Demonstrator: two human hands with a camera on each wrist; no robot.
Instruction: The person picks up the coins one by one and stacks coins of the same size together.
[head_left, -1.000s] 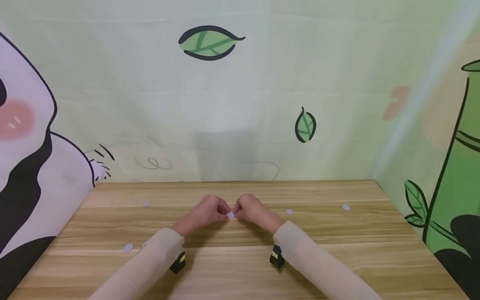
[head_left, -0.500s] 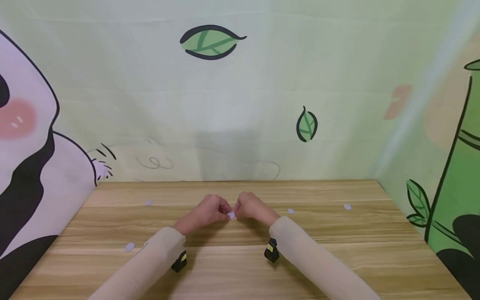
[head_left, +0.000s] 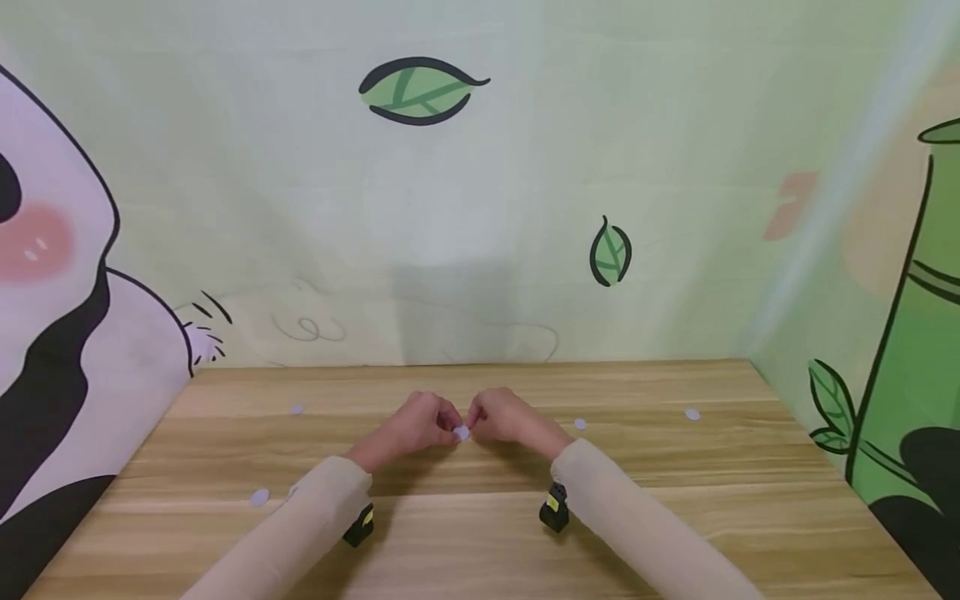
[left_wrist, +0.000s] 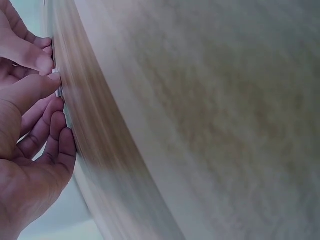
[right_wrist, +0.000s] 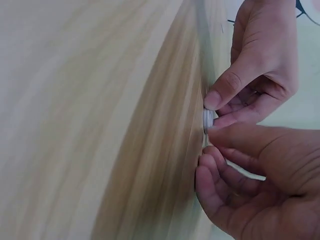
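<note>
Small white round discs lie about, and a short stack of white discs (right_wrist: 208, 121) is held between both hands over the middle of the table. My left hand (head_left: 420, 423) pinches the stack from the left, thumb in front and fingers curled behind. From the other side my right hand (head_left: 502, 417) has its thumb and fingertips at the stack's edge, the remaining fingers curled. In the right wrist view the layered rims of the stack show between the two thumbs. The left wrist view shows only a sliver of the stack (left_wrist: 57, 80) beyond the left thumb (left_wrist: 45, 86).
On the wood-grain table (head_left: 465, 533) lie single white discs: two at the left, one far disc (head_left: 297, 409) and one nearer disc (head_left: 259, 497), and two at the right, an inner disc (head_left: 581, 424) and an outer disc (head_left: 692, 414). A printed cloth backdrop (head_left: 480, 208) stands behind.
Both hands stay at the same place around the stack. The right wrist swung slightly inward, then back out. The discs on the table have not moved.
</note>
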